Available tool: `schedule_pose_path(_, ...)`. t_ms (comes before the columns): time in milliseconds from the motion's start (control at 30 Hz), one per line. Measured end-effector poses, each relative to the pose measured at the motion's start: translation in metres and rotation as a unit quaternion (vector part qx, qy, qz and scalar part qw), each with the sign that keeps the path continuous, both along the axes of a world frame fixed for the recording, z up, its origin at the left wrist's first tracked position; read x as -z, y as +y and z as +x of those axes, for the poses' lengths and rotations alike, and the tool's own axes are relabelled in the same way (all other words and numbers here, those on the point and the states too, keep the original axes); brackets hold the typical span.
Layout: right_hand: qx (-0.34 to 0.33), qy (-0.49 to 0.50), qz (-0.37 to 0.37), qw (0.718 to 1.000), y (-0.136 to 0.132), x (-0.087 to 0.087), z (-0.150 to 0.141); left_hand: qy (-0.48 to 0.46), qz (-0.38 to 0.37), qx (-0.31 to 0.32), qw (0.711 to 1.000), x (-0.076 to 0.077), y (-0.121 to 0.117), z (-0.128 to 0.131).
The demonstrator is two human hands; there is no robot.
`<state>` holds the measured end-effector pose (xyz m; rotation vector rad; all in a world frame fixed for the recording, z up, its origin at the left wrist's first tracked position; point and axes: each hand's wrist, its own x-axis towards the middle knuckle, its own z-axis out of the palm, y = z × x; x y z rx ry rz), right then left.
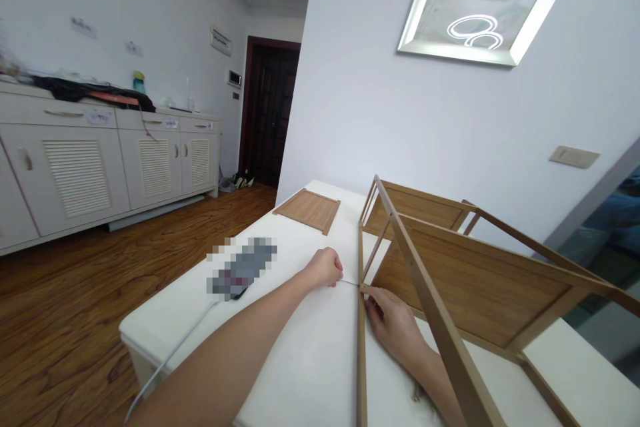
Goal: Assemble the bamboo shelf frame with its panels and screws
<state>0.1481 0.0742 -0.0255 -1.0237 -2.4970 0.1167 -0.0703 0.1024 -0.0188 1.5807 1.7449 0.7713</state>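
A wooden shelf frame lies on its side on the white table, with slatted ends and wide brown panels. My left hand is closed on a thin metal rod that looks like a hex key. The rod's far end meets the narrow side rail of the frame, near a joint. Inside the frame, my right hand grips that rail at the same joint, its fingertips right beside the rod's end. Some small metal screws lie near my right wrist, partly hidden by the arm.
A loose wooden panel lies flat at the table's far end. A blurred-out phone with a white cable rests on the left. The wall stands behind the frame, and a white cabinet runs along the far left.
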Motion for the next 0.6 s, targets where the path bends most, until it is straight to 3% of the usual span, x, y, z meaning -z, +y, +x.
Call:
schedule_pose_path(100,0.058,-0.019,0.024,0.998,0.004,0.003,0.0,0.001,-0.001,0.0,1.0,0.0,0.0,0.0)
schedule_pose_path(333,0.135,-0.255,0.037,0.957,0.001,-0.019,-0.014,0.012,0.01,0.008,1.0,-0.002,-0.002,-0.001)
schedule_pose_path(600,0.146,-0.234,0.033,0.961,-0.004,-0.022,-0.017,0.041,0.038,0.03,0.998,-0.009,-0.008,-0.002)
